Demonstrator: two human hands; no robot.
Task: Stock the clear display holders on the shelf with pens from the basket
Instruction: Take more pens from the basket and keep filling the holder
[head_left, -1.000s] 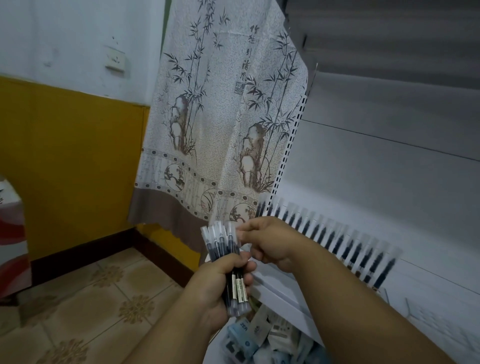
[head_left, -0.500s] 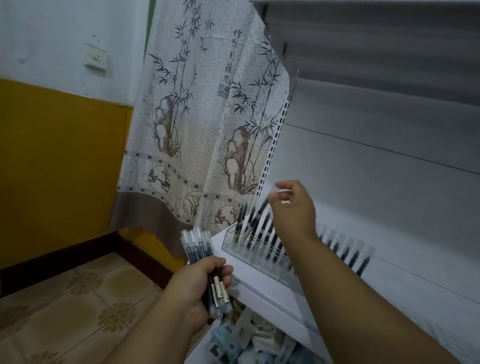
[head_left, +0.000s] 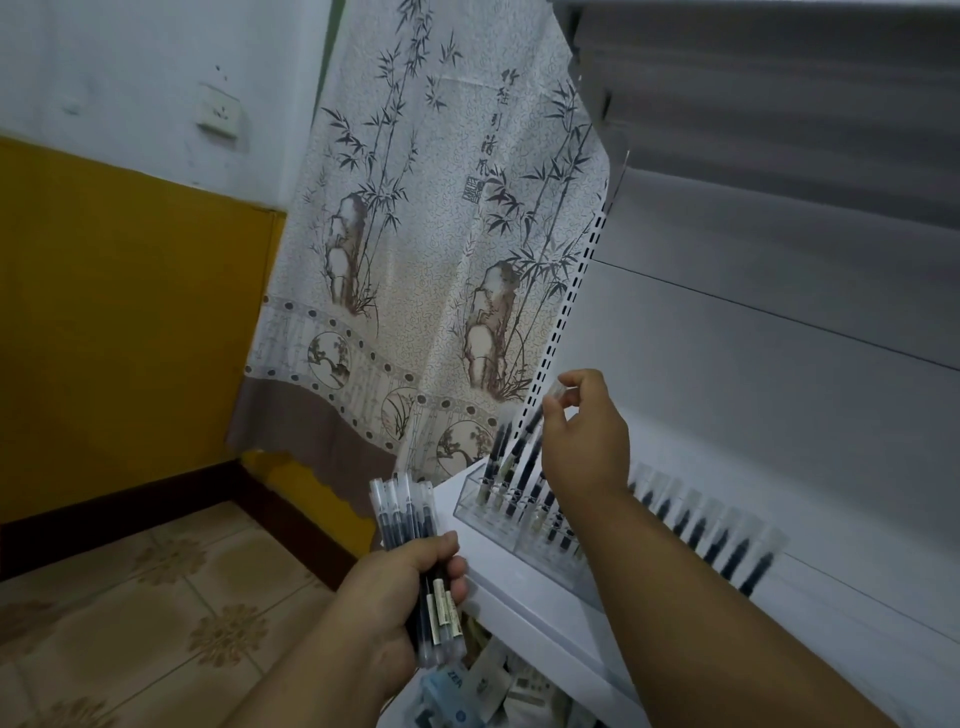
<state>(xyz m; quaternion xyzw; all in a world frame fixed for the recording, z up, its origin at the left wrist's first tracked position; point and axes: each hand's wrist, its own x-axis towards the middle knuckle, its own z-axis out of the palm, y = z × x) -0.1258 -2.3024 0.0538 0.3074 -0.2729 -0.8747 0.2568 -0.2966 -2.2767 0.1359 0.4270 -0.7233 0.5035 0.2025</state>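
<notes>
The left hand (head_left: 400, 587) grips a bundle of pens (head_left: 415, 545), fingers curled round the barrels. Their clear caps stand above the fist and their labelled lower ends stick out below it; how many pens it holds cannot be counted, since the fist covers their middles.

The right hand (head_left: 582, 441) is raised over the shelf (head_left: 519, 587), thumb and fingertips pinching the clear cap end of one pen (head_left: 540, 421). That pen slants down to the left toward the holder (head_left: 472, 504); its lower end is lost among the pens already standing there, so whether it is seated in a slot cannot be told.

The holder is a clear box at the left end of the shelf, with dark pens leaning in it. The right wrist and forearm cover its middle and right part. Past the arm, a row of pens (head_left: 717, 530) runs on to the right along the shelf's back panel; their bases and whatever holds them are hard to make out.

Below the shelf edge, between the two arms, lies a heap of packets (head_left: 467, 691), cut off by the frame's bottom edge; the basket itself cannot be made out. A bamboo-print curtain (head_left: 431, 234) hangs behind the shelf's left end.
</notes>
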